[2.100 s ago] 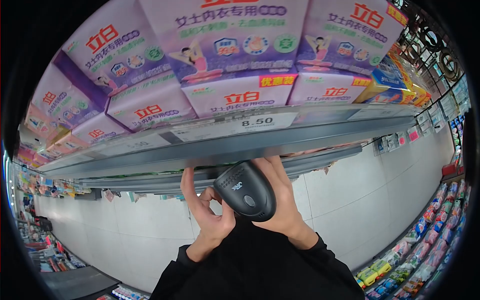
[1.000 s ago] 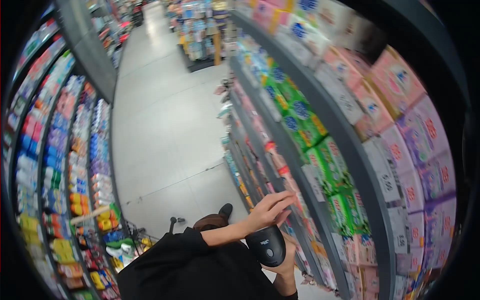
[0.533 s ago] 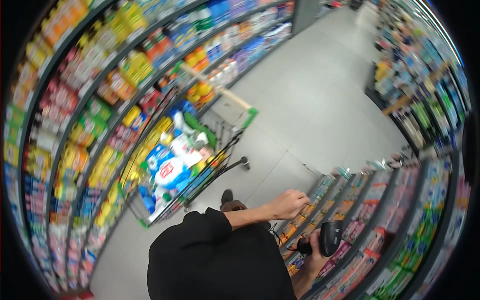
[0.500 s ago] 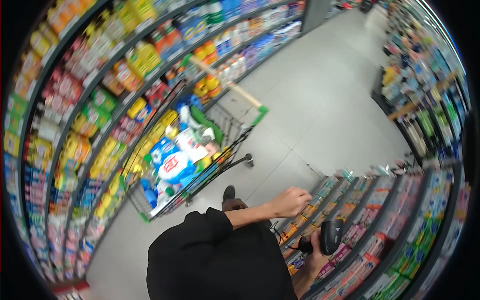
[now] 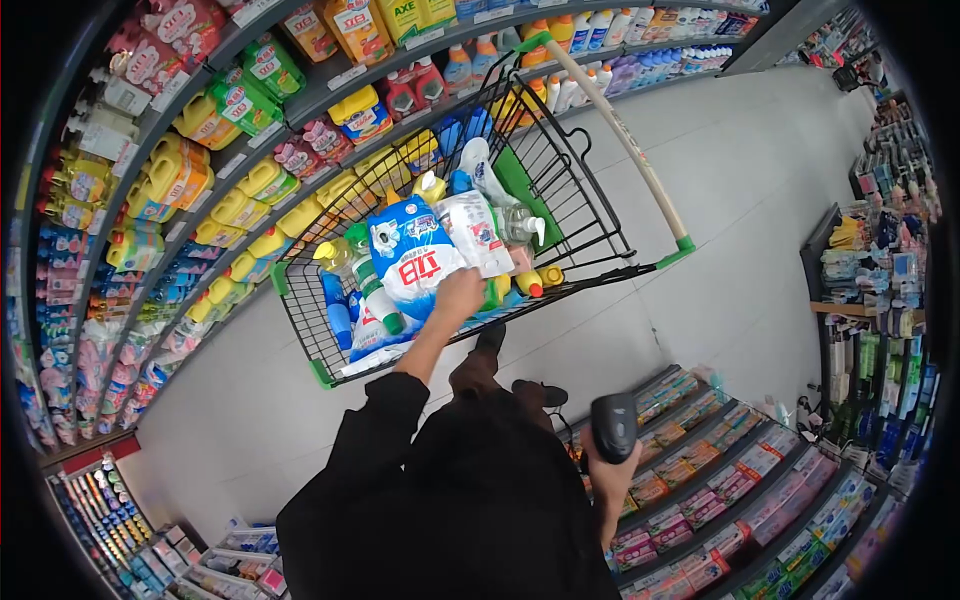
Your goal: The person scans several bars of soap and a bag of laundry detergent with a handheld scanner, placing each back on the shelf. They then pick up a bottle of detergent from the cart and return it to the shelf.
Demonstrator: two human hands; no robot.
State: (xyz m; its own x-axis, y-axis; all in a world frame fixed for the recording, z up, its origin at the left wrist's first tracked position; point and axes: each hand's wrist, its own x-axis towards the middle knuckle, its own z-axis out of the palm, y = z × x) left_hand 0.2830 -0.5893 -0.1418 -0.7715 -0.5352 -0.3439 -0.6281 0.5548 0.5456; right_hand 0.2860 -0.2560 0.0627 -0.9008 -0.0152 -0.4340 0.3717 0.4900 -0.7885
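Note:
My left hand (image 5: 461, 294) reaches into the shopping cart (image 5: 318, 368), fingers curled at the lower right corner of a blue-and-white bag of laundry detergent (image 5: 408, 238); the fingertips are hidden. Just beside it leans a white pouch (image 5: 474, 235). My right hand (image 5: 612, 470) is closed around the handle of a black barcode scanner (image 5: 614, 428), held out over the floor on the right. Other goods surround the bag in the cart: a clear pump bottle (image 5: 519, 225), a white-and-green bottle (image 5: 375, 290) and blue bottles (image 5: 336, 310).
Shelves of bottles and jugs (image 5: 180, 175) curve along the left and top, close to the cart. A low shelf of boxed goods (image 5: 700, 490) is at lower right. The cart's handle (image 5: 620, 140) extends over the grey tiled floor (image 5: 735, 180). Another display rack (image 5: 870, 290) stands far right.
My left hand has moved left from above the low shelf into the cart, onto the detergent bag. The view has turned, and the cart appears larger. The scanner stays in my right hand.

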